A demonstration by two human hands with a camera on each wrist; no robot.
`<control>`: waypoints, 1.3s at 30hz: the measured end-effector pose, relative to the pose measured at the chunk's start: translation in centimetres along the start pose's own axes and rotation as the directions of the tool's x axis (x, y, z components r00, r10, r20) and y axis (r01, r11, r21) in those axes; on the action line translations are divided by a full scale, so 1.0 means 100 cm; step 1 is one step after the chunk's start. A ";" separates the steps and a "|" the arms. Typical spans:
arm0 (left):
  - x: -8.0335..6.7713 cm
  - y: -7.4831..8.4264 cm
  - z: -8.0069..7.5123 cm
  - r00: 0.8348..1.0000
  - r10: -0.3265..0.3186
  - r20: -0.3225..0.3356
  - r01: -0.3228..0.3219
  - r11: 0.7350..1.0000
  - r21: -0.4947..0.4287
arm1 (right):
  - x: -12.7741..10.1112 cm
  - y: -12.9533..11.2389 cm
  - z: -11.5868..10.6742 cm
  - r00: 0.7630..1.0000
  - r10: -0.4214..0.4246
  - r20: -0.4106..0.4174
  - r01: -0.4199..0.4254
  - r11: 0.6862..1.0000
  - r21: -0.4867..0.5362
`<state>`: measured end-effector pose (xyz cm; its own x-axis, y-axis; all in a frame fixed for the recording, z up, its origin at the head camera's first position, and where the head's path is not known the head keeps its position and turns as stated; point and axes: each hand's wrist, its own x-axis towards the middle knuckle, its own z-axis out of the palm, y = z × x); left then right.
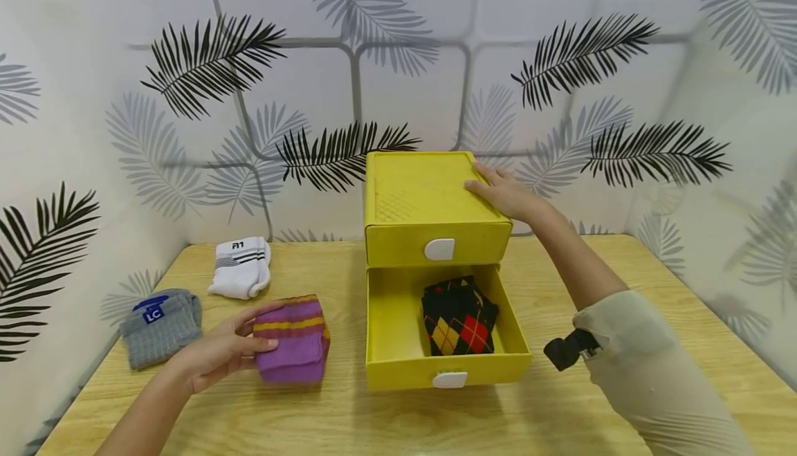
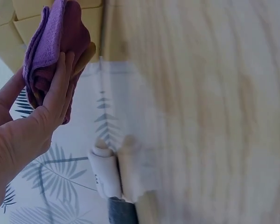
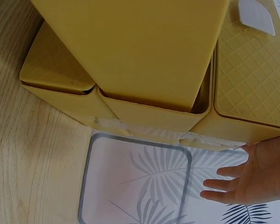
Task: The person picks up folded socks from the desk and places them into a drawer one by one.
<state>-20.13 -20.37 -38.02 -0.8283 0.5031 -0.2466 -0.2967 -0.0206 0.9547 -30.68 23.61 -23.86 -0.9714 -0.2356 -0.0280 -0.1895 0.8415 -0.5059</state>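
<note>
- Head view: the left hand pinches the purple striped socks, thumb across the front, fingers behind; whether the bundle touches the wooden table I cannot tell.
- Head view: the socks are left of the yellow drawer unit, apart from it, a strip of wood showing between.
- Head view: the right hand rests on the right edge of the unit's top, fingers extended and spread.
- Head view: the open drawer juts toward the person below the closed upper drawer; argyle socks fill its right side, yellow floor showing at left.
- Head view: white socks and grey socks lie near the table's left edge.
- Left wrist view: the purple bundle sits between thumb and straight fingers, the yellow unit beyond.
- Right wrist view: the hand lies at the unit's edge, fingers straight and apart, before the patterned wall; the open drawer projects between two others.
</note>
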 end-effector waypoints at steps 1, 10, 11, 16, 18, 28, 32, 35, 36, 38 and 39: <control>-0.001 0.002 0.002 1.000 0.007 0.001 -0.007 1.000 -0.007 | 0.000 0.000 0.000 1.000 -0.003 -0.001 0.003 1.000 0.001; -0.011 0.021 0.022 0.994 0.098 0.042 -0.097 0.995 -0.023 | 0.001 0.000 0.000 1.000 -0.011 -0.004 0.011 1.000 -0.003; -0.012 0.023 0.024 0.993 0.108 0.046 -0.107 0.994 -0.025 | 0.001 0.000 0.000 1.000 -0.010 -0.005 0.010 1.000 -0.005; -0.017 0.037 0.037 0.985 0.161 0.057 -0.160 0.987 -0.011 | 0.001 -0.001 0.000 1.000 -0.010 -0.005 0.010 1.000 -0.010; -0.018 0.043 0.043 0.983 0.176 0.058 -0.176 0.984 -0.003 | 0.001 -0.001 0.000 1.000 -0.011 -0.005 0.011 1.000 -0.010; -0.022 0.064 0.069 0.974 0.195 0.116 -0.192 0.981 -0.034 | 0.003 -0.001 0.001 1.000 -0.015 -0.004 0.015 1.000 0.002; -0.022 0.068 0.081 0.968 0.190 0.163 -0.182 0.981 -0.061 | 0.002 -0.001 0.002 1.000 -0.021 -0.004 0.021 1.000 0.007; -0.018 0.070 0.091 0.964 0.178 0.198 -0.168 0.984 -0.064 | 0.003 0.000 0.001 1.000 -0.019 -0.005 0.020 1.000 0.013; -0.016 0.071 0.094 0.963 0.171 0.206 -0.162 0.985 -0.063 | 0.002 -0.001 0.001 1.000 -0.019 -0.004 0.019 1.000 0.015; -0.010 0.072 0.101 0.962 0.158 0.223 -0.147 0.987 -0.066 | 0.002 0.000 0.000 1.000 -0.017 -0.003 0.017 1.000 0.015; -0.006 0.073 0.104 0.962 0.149 0.227 -0.137 0.988 -0.068 | 0.003 0.000 0.000 1.000 -0.017 -0.004 0.017 1.000 0.014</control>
<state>-16.84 -11.85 -29.20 -0.7337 0.6770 -0.0573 -0.2117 -0.1477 0.9661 -30.93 23.54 -23.86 -0.9687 -0.2476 -0.0161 -0.2037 0.8306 -0.5183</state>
